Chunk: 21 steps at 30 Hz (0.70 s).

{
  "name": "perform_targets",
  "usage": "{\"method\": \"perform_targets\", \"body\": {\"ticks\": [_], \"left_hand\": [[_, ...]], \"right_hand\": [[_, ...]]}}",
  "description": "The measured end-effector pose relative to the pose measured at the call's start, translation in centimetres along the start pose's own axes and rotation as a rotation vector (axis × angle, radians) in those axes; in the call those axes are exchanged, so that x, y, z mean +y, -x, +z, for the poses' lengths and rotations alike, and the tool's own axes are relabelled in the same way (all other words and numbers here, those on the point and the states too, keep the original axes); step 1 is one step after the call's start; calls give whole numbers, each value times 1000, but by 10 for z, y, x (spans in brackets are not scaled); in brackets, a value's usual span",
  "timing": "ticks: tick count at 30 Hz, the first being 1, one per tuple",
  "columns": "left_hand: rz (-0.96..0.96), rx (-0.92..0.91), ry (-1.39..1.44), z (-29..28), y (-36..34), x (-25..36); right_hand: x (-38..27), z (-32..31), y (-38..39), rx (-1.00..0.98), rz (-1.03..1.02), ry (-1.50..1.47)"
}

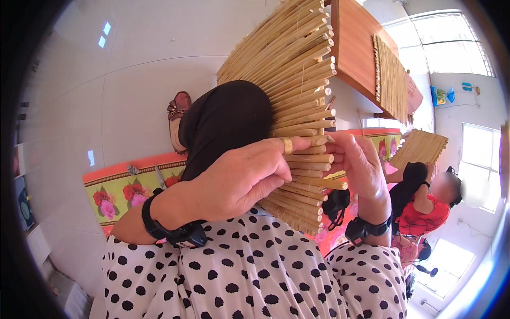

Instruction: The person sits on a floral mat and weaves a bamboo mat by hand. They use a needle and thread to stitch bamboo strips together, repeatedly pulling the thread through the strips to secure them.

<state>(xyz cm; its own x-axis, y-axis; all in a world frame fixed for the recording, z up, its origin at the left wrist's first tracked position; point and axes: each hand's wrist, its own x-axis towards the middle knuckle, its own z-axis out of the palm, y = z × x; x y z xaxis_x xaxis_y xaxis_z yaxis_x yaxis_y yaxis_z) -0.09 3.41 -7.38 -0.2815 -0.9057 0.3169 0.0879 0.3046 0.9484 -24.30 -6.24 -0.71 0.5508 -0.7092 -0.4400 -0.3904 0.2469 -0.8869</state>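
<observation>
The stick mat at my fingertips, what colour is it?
The stick mat is pale straw-yellow, clearest in the head view.

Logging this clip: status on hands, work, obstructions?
Left hand on flat mat of pale tan, reed-like round sticks; right hand at the stick ends; nothing visibly in the way.

PLACE: indoor workroom, apparently a small craft workshop | WORK: stick mat point(300, 80) in foreground; second mat point(393, 82) on wooden table point(351, 40); third mat point(419, 147) beside co-worker point(422, 219) | ROOM: glossy pale floor point(143, 85), white wall point(450, 114), bright window point(481, 146) | FURNISHING: floral cloth point(109, 204)
</observation>
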Motion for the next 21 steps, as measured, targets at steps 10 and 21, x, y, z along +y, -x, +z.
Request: {"method": "perform_targets", "body": {"ticks": [10,21], "left_hand": [[146,-149,-50,2,8,-25],[170,-166,-56,5,7,-31]], "right_hand": [[-25,3,-8,-96,19,102],[-44,11,-18,-111,180,239]]}}
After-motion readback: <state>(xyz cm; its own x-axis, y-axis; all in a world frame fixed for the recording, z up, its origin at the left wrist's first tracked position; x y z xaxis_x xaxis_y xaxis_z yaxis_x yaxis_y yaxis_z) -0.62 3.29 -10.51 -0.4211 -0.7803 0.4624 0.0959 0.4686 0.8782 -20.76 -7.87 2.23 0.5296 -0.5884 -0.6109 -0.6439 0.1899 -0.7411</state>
